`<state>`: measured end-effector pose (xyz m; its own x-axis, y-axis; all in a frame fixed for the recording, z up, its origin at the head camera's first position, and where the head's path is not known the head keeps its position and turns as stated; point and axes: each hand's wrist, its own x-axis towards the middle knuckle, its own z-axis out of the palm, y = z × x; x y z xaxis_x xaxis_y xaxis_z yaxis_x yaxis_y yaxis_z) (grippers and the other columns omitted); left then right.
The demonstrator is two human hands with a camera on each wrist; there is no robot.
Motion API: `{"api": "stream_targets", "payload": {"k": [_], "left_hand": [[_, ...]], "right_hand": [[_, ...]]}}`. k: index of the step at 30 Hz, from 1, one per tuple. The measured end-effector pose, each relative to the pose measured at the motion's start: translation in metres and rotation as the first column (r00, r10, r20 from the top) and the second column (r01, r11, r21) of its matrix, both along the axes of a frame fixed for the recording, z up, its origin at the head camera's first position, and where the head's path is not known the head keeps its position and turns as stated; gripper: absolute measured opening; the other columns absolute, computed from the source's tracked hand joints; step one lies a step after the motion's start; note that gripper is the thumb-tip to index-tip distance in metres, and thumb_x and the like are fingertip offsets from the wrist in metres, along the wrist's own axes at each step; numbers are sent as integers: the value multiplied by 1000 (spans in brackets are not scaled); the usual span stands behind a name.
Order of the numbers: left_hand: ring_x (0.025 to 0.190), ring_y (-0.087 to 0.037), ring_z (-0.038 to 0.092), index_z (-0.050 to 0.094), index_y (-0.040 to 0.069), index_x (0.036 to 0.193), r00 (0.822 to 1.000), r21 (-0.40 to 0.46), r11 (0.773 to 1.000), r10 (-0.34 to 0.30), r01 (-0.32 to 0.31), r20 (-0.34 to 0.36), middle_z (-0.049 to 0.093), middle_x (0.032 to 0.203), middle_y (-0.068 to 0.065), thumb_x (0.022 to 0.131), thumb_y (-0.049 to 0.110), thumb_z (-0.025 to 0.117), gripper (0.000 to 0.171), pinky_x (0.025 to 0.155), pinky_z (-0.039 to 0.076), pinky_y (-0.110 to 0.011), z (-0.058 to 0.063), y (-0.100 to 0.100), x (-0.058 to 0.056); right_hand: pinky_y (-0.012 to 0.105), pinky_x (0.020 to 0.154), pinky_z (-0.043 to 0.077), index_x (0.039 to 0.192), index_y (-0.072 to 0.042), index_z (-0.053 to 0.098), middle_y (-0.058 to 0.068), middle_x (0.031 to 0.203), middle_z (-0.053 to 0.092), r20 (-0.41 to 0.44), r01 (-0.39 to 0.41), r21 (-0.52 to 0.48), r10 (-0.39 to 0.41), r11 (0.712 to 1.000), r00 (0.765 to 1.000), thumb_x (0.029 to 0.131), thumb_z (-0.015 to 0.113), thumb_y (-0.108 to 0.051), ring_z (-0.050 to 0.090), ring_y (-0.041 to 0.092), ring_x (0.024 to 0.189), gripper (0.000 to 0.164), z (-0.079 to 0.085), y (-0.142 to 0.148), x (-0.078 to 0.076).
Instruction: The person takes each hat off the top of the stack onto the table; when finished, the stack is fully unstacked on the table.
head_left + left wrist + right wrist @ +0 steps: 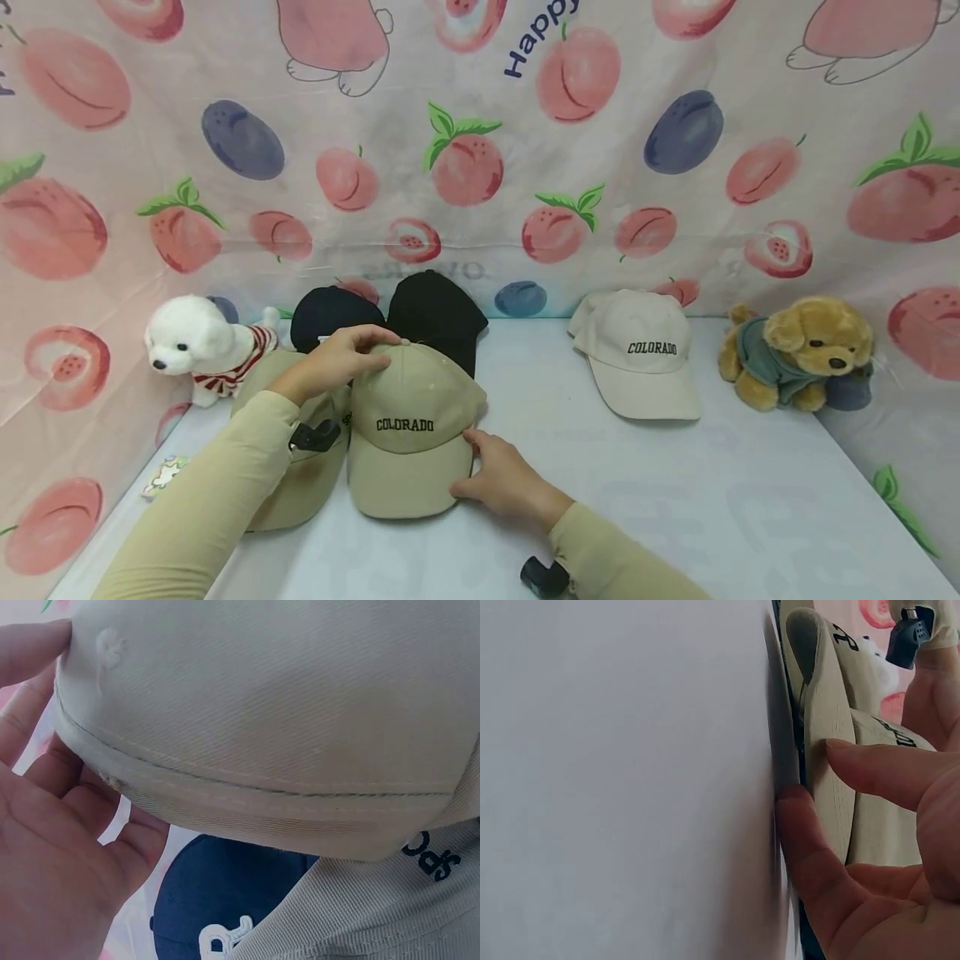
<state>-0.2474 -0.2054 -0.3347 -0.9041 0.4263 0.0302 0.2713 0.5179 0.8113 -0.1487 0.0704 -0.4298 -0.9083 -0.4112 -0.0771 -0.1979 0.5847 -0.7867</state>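
A khaki baseball cap (pixel 420 392) with COLORADO in dark letters faces front, left of the table's middle. My left hand (pixel 333 358) holds it at the top rear; in the left wrist view the thumb lies on the cloth and fingers curl under the edge. My right hand (pixel 506 479) pinches the right side of its brim (pixel 832 780), thumb on top and fingers beneath, low over the table. Another khaki cap (pixel 300 492) sits close on the left, partly covered by my left arm. Behind are a navy cap (pixel 330 310) and a black cap (pixel 431 308).
Beige COLORADO caps (pixel 637 350), apparently stacked, stand right of middle on the white table (pixel 675 500). A white toy dog (pixel 191 333) is at the left and a brown toy dog (pixel 810 342) at the right. Fruit-printed cloth (pixel 480 83) hangs behind.
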Motion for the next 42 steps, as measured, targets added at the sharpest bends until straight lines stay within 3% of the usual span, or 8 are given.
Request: {"api": "stream_targets", "payload": {"k": [19,28,34,42], "left_hand": [[115,-28,57,61,-1,131,1000,14,1000,-14,14,-5,63,127,-17,98,12,65,36,98,45,-44,-2,1,-3],[116,-29,57,62,0,131,1000,6,1000,-18,18,-7,62,128,-16,98,13,64,35,98,45,-44,-5,-1,-5],[115,-28,57,63,1,131,1000,5,1000,-1,1,-4,62,128,-16,98,13,65,35,97,46,-42,-8,-1,-8],[116,-30,57,63,0,130,1000,6,1000,7,-7,-10,62,128,-17,98,12,65,35,98,45,-45,-9,-3,-9]], "right_hand": [[51,107,37,142,10,46,30,132,50,54,3,34,-5,999,999,75,86,-19,48,40,126,84,6,-10,0],[41,93,46,143,9,46,24,127,52,55,-11,37,9,999,998,75,86,-19,51,23,100,84,7,-10,0],[35,85,46,144,9,43,21,127,49,93,-17,21,15,1000,996,76,85,-19,51,19,94,85,8,-11,-1],[31,78,48,146,9,41,13,114,53,99,-24,11,23,1000,995,77,85,-21,56,14,85,87,7,-8,-2]]}}
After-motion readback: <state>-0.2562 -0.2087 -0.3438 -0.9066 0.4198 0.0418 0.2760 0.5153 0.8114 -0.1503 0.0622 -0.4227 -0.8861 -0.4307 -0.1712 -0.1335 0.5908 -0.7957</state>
